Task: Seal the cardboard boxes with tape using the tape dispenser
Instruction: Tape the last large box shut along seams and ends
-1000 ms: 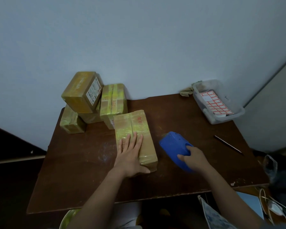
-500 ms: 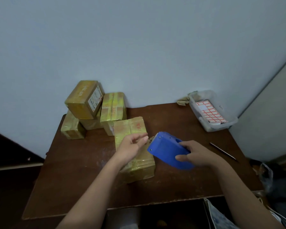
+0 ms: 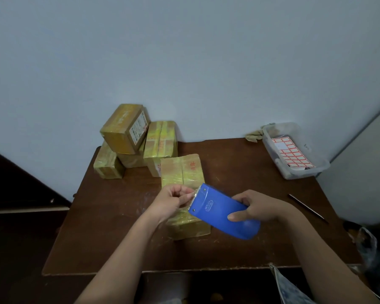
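A long cardboard box (image 3: 183,189), wrapped in glossy yellowish tape, lies on the brown bench (image 3: 239,170), and everything else is placed from it. Its near half is partly hidden by the two hands held over it. The right hand (image 3: 258,208) holds the blue tape dispenser (image 3: 223,212) above the box's near right edge, thumb curled over the top of the blue shell and fingers behind it, so this grip is closed around the tool. The dispenser's toothed cutting edge points left, toward the box's middle. The left hand (image 3: 173,199) is over the box's near left part, its fingers curled in, and its grip pinches the clear tape end (image 3: 192,195) right at the serrated blade.

Beyond the box's far left corner stands a cluster of taped boxes: one upright taped box (image 3: 160,142) almost touching it, a labelled box (image 3: 125,128) tilted on top of others further left, and a small box (image 3: 106,164) at the far left edge of the bench. Well to the right of the box, at the bench's far right corner, sits a clear plastic tub (image 3: 316,159) holding a sheet of red-bordered labels (image 3: 292,153), with a crumpled cloth (image 3: 253,136) beside its left end. A thin dark pen (image 3: 306,207) lies on the bench right of the dispenser.
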Demonstrator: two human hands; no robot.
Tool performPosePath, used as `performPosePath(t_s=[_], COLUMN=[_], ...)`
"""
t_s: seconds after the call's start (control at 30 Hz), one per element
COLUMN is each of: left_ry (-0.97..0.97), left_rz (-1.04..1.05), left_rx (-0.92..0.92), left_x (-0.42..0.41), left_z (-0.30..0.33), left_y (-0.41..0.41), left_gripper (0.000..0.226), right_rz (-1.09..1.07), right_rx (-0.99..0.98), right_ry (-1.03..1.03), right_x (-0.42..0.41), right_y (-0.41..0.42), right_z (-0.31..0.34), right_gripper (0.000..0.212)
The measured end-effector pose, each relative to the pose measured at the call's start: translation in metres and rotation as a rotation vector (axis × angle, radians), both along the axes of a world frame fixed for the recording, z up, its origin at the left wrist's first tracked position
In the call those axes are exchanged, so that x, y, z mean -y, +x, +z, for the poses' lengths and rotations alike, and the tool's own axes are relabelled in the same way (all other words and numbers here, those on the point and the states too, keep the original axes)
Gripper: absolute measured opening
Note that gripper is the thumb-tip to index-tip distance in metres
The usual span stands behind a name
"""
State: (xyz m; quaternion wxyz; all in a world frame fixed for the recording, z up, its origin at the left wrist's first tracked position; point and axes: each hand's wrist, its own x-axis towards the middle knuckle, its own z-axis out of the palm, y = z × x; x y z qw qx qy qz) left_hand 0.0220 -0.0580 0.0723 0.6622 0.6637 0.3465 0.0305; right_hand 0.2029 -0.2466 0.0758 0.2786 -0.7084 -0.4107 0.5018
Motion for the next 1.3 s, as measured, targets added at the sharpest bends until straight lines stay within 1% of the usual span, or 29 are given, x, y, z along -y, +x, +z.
performPosePath(t_s=[0.1,0.2,0.23,0.3,0.4,0.5,0.6,0.73,0.8,0.9,0.93,1.0,1.07,1.13,1.2,1.3], left_ry=[0.033,0.107,0.134,0.147,0.101,0.048,0.044,0.034,0.048,0.038,0.038,0.059,0.098,0.126,0.111,0.079], left_rz=[0.037,0.0,-0.003,0.041,0.143,0.205,0.24,0.305,0.298,0.319,0.323,0.35,0.416,0.421,0.4,0.42], left_rx=[-0.058,-0.105,-0.114,-0.128,-0.129,-0.125,-0.129,-0.122,-0.125,-0.114,-0.118,-0.122,-0.131,-0.148,-0.153,-0.171], left_x=[0.001,0.001,0.001,0.002,0.003,0.001,0.0,-0.004,-0.007,-0.008,-0.006,-0.006,-0.013,-0.025,-0.03,-0.025], left_z=[-0.004,-0.01,-0.011,-0.012,-0.012,-0.011,-0.007,-0.004,-0.003,-0.004,-0.005,-0.004,0.0,0.001,-0.001,-0.006], left_y=[-0.002,-0.004,-0.006,-0.007,-0.009,-0.01,-0.01,-0.011,-0.011,-0.01,-0.009,-0.01,-0.018,-0.027,-0.033,-0.035], left_gripper=[0.021,0.026,0.028,0.03,0.039,0.042,0.036,0.028,0.026,0.027,0.027,0.026,0.025,0.028,0.03,0.028], right_rz=[0.0,-0.048,-0.058,-0.075,-0.087,-0.079,-0.065,-0.04,-0.045,-0.049,-0.048,-0.034,-0.017,-0.039,-0.041,-0.023], right_rx=[0.061,0.181,0.208,0.23,0.243,0.269,0.302,0.284,0.291,0.278,0.278,0.308,0.382,0.423,0.439,0.482], right_ry=[-0.022,-0.035,-0.018,0.01,0.018,0.036,0.035,0.032,0.024,0.006,-0.003,-0.029,-0.068,-0.091,-0.101,-0.115], right_x=[-0.009,-0.018,-0.021,-0.025,-0.031,-0.036,-0.04,-0.042,-0.041,-0.042,-0.044,-0.045,-0.04,-0.032,-0.028,-0.03], right_y=[-0.004,-0.011,-0.013,-0.015,-0.017,-0.018,-0.016,-0.012,-0.012,-0.014,-0.014,-0.012,-0.007,-0.003,-0.001,-0.003], right_z=[0.001,0.0,-0.002,-0.005,-0.004,-0.004,-0.003,-0.005,-0.004,-0.002,-0.001,0.0,0.001,0.001,0.001,-0.001], right_gripper=[0.047,0.073,0.078,0.074,0.068,0.074,0.081,0.093,0.089,0.071,0.068,0.071,0.078,0.073,0.064,0.068])
